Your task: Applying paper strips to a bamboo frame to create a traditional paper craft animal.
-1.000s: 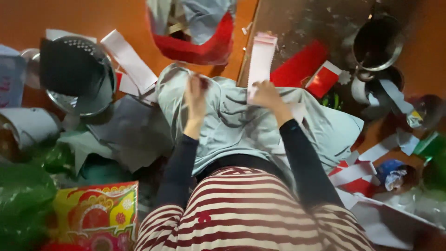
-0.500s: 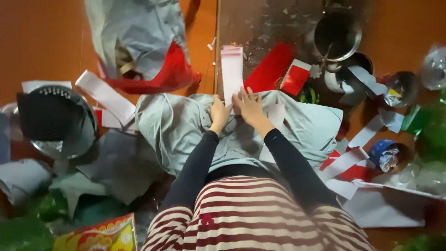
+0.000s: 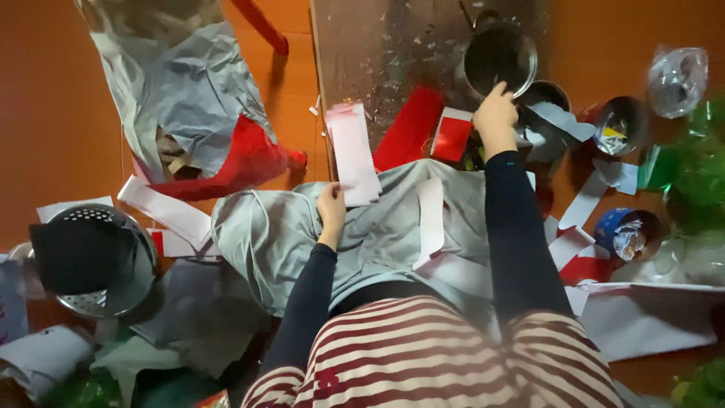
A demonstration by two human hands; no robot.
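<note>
The right hand (image 3: pixel 495 113) had left the lap for the steel pot (image 3: pixel 500 60) rim, fingers curled there, while the left hand (image 3: pixel 331 205) pinched the light, floppy paper strip (image 3: pixel 353 151) by its near end.

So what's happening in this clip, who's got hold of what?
A person sits on an orange floor amid paper scraps, with a grey cloth over their lap. The left hand holds a pale pink paper strip at its lower end. The right hand reaches forward to the rim of a round metal pot. A metal colander sits to the left.
</note>
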